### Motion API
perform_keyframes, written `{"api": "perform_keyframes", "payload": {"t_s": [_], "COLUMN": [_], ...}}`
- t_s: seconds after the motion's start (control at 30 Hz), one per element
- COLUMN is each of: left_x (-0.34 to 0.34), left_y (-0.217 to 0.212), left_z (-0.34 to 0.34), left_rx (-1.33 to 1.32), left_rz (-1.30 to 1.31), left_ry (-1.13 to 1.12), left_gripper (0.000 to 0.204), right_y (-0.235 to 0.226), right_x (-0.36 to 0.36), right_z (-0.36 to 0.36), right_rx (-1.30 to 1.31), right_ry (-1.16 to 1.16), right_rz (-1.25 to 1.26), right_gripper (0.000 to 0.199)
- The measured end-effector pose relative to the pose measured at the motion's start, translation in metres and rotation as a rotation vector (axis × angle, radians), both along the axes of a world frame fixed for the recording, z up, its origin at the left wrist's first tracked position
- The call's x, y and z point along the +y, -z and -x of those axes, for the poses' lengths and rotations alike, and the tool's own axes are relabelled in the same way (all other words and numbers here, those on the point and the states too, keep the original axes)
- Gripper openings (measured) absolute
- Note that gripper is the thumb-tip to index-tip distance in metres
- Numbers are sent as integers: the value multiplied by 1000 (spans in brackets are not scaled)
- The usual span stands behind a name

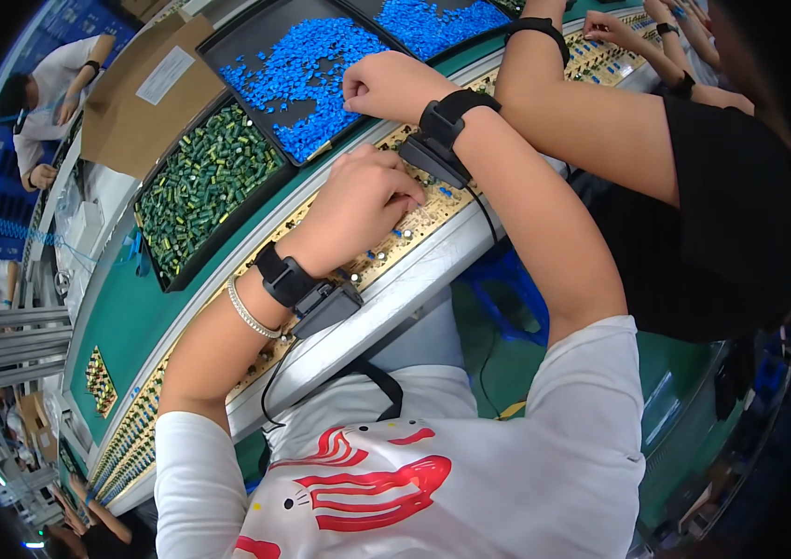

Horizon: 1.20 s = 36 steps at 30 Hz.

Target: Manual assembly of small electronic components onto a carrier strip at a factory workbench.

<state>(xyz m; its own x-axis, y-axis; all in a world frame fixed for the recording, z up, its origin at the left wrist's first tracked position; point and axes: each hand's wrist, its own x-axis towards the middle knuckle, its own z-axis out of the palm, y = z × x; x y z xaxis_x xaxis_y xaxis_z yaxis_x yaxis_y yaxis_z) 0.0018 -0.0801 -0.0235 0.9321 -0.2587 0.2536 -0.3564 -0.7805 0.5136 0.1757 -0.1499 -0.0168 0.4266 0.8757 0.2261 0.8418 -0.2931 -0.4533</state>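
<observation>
My left hand (363, 200) is over the line of tan circuit boards (423, 224), fingers bent down toward the board and thumb tucked beside them. Whatever its fingertips grip, if anything, is hidden beneath the hand. Small blue and silver-topped parts stand on the boards close by. My right hand (397, 86) is held at the near right edge of a black tray of blue disc-shaped components (311, 70). Its fingers are curled in, and their contents cannot be made out. Both wrists carry black straps with small boxes, and a light bracelet circles my left wrist.
Left of the blue parts, a black tray holds green cylindrical capacitors (213, 172). A cardboard sheet (148, 93) lies behind it. The metal rail (386, 298) borders the board line on my side. A co-worker's arm (582, 121) reaches in close on my right.
</observation>
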Motion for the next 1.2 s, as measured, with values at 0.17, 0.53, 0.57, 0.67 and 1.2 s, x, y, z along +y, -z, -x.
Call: {"api": "perform_keyframes", "payload": {"t_s": [0.17,0.53,0.57,0.67,1.2], "left_x": [3,3,3,2,40], "left_y": [0,-5,-5,-7,-35], "left_z": [2,6,6,4,26], "left_rx": [-20,-72,-62,-74,-103], "left_rz": [-13,-119,-133,-155,-59], "left_ry": [32,106,113,139,177], "left_gripper": [13,12,11,9,18], "right_y": [3,14,13,11,-61], "right_x": [2,1,1,-2,-103], "right_z": [0,1,2,2,84], "right_rx": [147,328,328,291,570], "right_ry": [29,150,150,188,164], "right_rz": [-38,-363,-361,-390,-467], "right_gripper": [18,21,21,19,9]}}
